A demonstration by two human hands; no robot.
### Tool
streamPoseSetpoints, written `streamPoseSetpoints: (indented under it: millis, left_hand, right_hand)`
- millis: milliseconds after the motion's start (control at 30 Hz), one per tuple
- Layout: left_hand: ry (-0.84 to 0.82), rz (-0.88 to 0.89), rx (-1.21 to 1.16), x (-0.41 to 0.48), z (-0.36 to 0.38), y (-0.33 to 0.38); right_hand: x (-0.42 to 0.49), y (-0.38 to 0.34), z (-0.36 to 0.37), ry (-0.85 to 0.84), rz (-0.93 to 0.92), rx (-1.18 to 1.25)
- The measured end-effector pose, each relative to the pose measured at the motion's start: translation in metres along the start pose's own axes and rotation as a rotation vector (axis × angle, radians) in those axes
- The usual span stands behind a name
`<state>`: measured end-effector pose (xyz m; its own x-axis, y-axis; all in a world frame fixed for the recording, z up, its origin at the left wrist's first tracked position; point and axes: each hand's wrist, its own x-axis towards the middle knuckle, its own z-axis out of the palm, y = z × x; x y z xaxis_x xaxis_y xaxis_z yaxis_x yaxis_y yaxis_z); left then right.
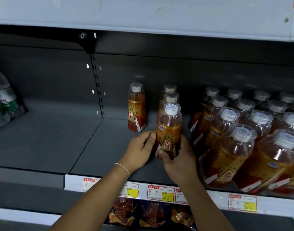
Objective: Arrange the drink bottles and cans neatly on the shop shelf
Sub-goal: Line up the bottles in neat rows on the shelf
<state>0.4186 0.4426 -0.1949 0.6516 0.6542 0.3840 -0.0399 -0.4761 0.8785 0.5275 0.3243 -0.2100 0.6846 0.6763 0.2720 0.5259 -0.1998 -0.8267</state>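
Far to the left of my left hand, at the end of the shelf [59, 139], stand water bottles [3, 104] with clear contents and green labels; their writing is too blurred to read. Nearer, just behind my left hand, a lone bottle [137, 107] stands upright by itself. It is full of amber drink and has a white cap under a clear cover.

My left hand [139, 150] wears a thin bracelet [124, 168] at the wrist. Its fingers are loosely bent and the tips touch the left side of the front bottle [169, 130]. This bottle is upright between my two hands, at the front of a short row, with two more bottles [169, 90] directly behind it. It holds the same amber drink. Its base is hidden, so I cannot tell if it rests on the shelf.

My right hand [179, 159] grips it low from the right, with the thumb across the front of the label and the fingers going around the back. On the gold label I read the red characters 东鹏 under an eagle shape.

To the right of my right hand, a packed group of bottles [242, 147] of the same kind stands in rows.

Below my wrists, price tags [160, 192] with red frames sit on the shelf edge, and one yellow field shows ¥ 5. Under them lie snack bags [152, 212].
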Motion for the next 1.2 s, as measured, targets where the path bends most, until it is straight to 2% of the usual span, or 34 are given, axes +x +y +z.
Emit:
streamPoseSetpoints:
  millis: [100,133,233,300,333,367,433,500,700,833,1000,1100,1200]
  left_hand:
    - [0.100,-0.037,0.009,0.008,-0.007,-0.004]
    - [0.138,-0.053,0.014,0.011,-0.010,-0.005]
    - [0.234,-0.088,-0.045,0.025,-0.030,-0.005]
    - [0.317,-0.127,-0.068,0.033,-0.049,-0.007]
    - [0.358,-0.155,-0.067,0.037,-0.060,-0.009]
    - [0.394,-0.183,-0.057,0.039,-0.070,-0.013]
    - [0.437,-0.237,-0.023,0.041,-0.090,-0.021]
    - [0.422,-0.276,0.018,0.037,-0.103,-0.028]
    - [0.315,-0.230,0.218,0.020,-0.106,-0.043]
    - [0.257,-0.129,0.321,0.019,-0.108,-0.045]
    - [0.380,-0.052,0.227,0.024,-0.106,-0.042]
    - [0.454,-0.107,0.059,0.024,-0.107,-0.038]
    - [0.322,-0.228,0.050,0.024,-0.110,-0.032]
  right_hand:
    - [-0.006,-0.008,-0.002,0.096,-0.067,0.032]
    - [-0.010,-0.014,-0.003,0.184,-0.156,0.007]
    - [-0.020,-0.032,0.000,0.467,-0.590,-0.016]
    - [-0.022,-0.048,0.013,0.461,-0.767,0.043]
    - [-0.021,-0.057,0.023,0.404,-0.771,0.070]
    - [-0.018,-0.066,0.035,0.321,-0.705,0.098]
    - [-0.008,-0.082,0.057,0.096,-0.417,0.117]
    - [0.015,-0.086,0.079,-0.030,-0.176,0.046]
    - [0.081,-0.092,0.122,0.002,0.153,-0.032]
    - [0.097,-0.084,0.126,0.064,0.166,-0.020]
    - [0.084,-0.078,0.122,-0.007,0.114,-0.059]
    - [0.062,-0.076,0.116,-0.064,0.041,-0.068]
    - [0.039,-0.073,0.106,-0.114,-0.023,-0.061]
